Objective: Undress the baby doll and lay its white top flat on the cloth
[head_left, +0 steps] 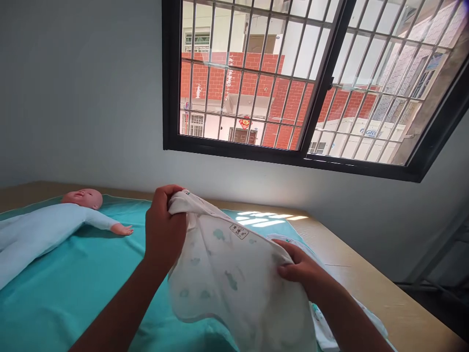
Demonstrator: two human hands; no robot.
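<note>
Both hands hold up a thin white baby garment (234, 274) with pale green prints and a small printed label on its upper edge. My left hand (164, 222) is closed round its bunched left end, fingers wrapped over the cloth. At the right end, my right hand (298, 266) pinches the edge between thumb and fingers. The cloth hangs down between them, and its lower part runs out of view. Left of my left hand, a baby doll (54, 222) in a pale suit lies on its back, one arm stretched toward that hand.
A turquoise cloth (91, 278) covers much of the wooden table (348, 264). Other white fabric (324, 327) lies partly hidden behind my right arm. Behind the table stand a grey wall (84, 98) and a barred window (249, 83). Sunlight patches fall near the back edge.
</note>
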